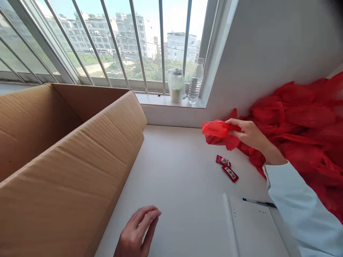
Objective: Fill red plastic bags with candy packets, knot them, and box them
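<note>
Red and crumpled, a plastic bag (218, 131) is gripped in the fingers of the right hand (248, 135), held up above the white counter (182, 171) and just in front of a big heap of red bags (308, 135) piled against the wall. The left hand (138, 232) holds nothing. Its fingers are loosely extended low over the counter, close beside the open cardboard box (66, 171). Two small red sachets (229, 173) lie on the counter below the held bag. Nearer the person are a white pad (254, 228) and a black pen (259, 203). A water bottle (195, 81) and a jar (177, 85) stand on the windowsill (160, 100).
</note>
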`<state>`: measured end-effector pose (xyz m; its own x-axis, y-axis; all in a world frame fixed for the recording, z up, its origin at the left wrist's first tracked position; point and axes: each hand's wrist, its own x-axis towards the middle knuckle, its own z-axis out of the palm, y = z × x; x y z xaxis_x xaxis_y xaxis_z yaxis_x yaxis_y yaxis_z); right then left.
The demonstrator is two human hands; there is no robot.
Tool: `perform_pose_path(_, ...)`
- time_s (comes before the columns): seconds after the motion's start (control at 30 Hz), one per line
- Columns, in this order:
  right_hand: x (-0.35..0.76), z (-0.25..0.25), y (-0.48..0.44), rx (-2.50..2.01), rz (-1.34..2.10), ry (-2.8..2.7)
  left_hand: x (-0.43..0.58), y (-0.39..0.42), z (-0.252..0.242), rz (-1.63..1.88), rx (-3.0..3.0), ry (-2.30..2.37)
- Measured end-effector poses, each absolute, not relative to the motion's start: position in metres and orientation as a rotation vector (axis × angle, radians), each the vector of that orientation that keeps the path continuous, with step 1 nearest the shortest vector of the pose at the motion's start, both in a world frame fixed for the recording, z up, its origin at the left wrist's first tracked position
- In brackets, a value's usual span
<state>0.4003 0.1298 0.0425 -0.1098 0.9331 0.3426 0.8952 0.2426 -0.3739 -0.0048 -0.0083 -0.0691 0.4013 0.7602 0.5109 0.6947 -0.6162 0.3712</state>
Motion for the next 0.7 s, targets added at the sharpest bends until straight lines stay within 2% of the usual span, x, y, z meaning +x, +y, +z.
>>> perform_pose_path(0.13, 0.325, 0.014, 0.093, -1.237, 0.505, -2.328, 0.009, 0.000, -0.040, 1.175, 2.367, 1.420)
perform_pose_path(0.23, 0.278, -0.023, 0.059, -1.136, 0.627, -2.430, 0.017, 0.010, -0.037, 1.147, 2.344, 1.377)
perform_pose_path(0.33, 0.261, -0.045, 0.029, -1.150, 0.624, -2.402, 0.028, 0.018, -0.043, 0.996, 2.399, 1.205)
perform_pose_path(0.47, 0.272, -0.048, 0.009, -1.314, 0.544, -2.241, 0.051, 0.026, -0.051, 0.869, 2.442, 1.026)
perform_pose_path(0.7, 0.277, -0.045, 0.004, -1.435, 0.507, -1.940, 0.058, 0.031, -0.055, 0.988, 2.288, 1.165)
